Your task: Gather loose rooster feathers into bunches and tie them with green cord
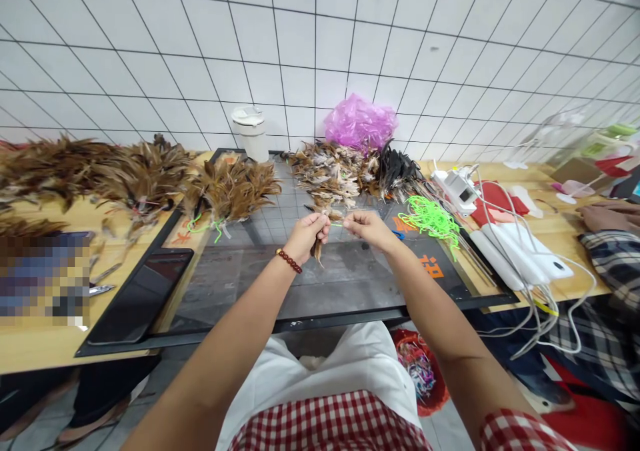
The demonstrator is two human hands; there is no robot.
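Note:
My left hand (309, 236), with a beaded bracelet at the wrist, is closed around a small bunch of brown feathers (317, 250). Some of the feathers stick out below the fingers. A short bright green string (336, 224) runs from that bunch across to my right hand (367, 228), whose fingertips pinch its other end. Both hands are just above the dark glass panel (220, 298). Behind them lies a heap of mottled brown and white feathers (330, 178), with black feathers (397, 171) at its right side. A tangle of neon green string (433, 221) lies right of my right hand.
Brown feather bundles (230, 188) line the left side. A black phone (145, 294) lies at the panel's left edge. Behind stand a white cup (251, 134) and a pink plastic bag (360, 121). White power strips with cables (520, 254) and a person's sleeve (613, 258) are at right.

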